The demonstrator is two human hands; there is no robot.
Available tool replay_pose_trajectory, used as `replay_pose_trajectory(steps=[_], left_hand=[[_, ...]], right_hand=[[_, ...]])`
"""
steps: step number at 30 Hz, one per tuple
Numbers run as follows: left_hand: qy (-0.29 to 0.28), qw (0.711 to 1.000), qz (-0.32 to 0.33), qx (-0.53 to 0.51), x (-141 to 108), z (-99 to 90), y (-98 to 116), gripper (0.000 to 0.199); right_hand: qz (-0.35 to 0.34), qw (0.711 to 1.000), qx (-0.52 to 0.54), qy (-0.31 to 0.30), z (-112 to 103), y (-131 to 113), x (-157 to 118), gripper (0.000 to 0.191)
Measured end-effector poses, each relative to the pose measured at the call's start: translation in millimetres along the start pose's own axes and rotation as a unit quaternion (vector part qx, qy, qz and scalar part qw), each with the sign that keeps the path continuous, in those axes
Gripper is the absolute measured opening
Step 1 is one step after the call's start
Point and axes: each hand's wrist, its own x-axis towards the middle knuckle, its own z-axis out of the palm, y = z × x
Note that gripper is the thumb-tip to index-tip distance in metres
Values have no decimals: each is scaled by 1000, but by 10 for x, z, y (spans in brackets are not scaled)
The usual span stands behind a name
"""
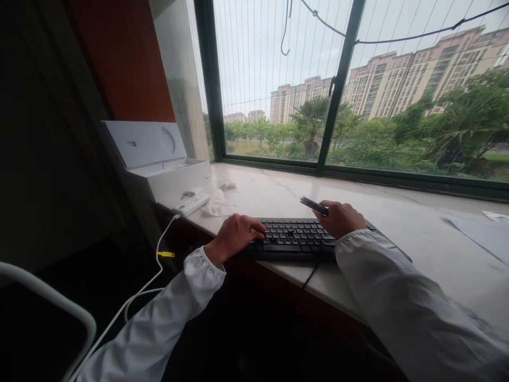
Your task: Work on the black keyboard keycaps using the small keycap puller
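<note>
A black keyboard [296, 248] lies along the front edge of the pale sill, its keys facing up. One dark keycap [290, 232] looks raised above its neighbours, and there seems to be a gap in the lower row near the left end. My left hand [234, 236] is closed on the keyboard's left end, thumb and forefinger over the keys. Above the right part of the keyboard, my right hand [342, 217] is wrapped round a dark, slim tool [314, 205] pointing left. Its exact kind is unclear, and the hand hides its rear part.
An open white box [170, 178] stands at the left by the window. Near it are a white power strip [193, 203] and crumpled clear plastic [218, 204]. A white cable [159, 244] hangs off the edge. White paper [481, 236] lies at the right.
</note>
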Motion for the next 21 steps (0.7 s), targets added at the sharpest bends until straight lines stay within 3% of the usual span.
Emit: replay_pose_trajectory(steps=[5, 16, 21], left_hand=[[-40, 999, 2, 13, 94, -56, 58, 16], [-70, 990, 61, 103, 142, -117, 112, 17], [-84, 977, 129, 151, 124, -96, 104, 20]], right_hand=[[-1, 1000, -2, -5, -2, -7, -3, 39], [-5, 1000, 3, -10, -5, -14, -7, 39], [-4, 1000, 7, -11, 0, -13, -9, 39]])
